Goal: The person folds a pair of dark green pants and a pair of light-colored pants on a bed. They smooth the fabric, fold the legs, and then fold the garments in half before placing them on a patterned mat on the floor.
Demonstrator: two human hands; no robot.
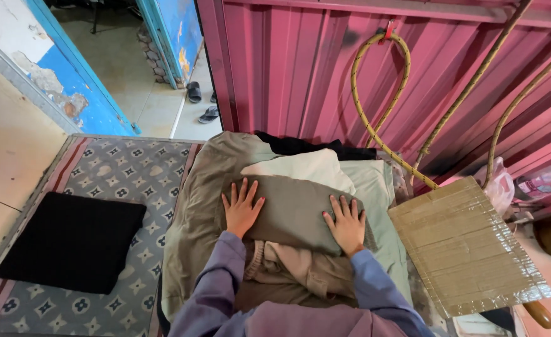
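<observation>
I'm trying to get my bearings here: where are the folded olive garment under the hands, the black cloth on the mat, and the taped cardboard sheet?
folded olive garment (294, 212), head view, its bare middle between the hands.
black cloth (72, 243), head view, its centre.
taped cardboard sheet (469, 249), head view, middle of its flat face.

Both hands are pressing matt olive cloth garment, soft-looking. Patterned mat is looking woven, matt. Cardboard sheet w/ glossy tape is shining. Pink wall is showing ribbed painted metal, prob. scuffed.

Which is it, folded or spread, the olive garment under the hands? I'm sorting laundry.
Folded: the olive garment is a compact rectangle, left hand and right hand flat on it.
</observation>
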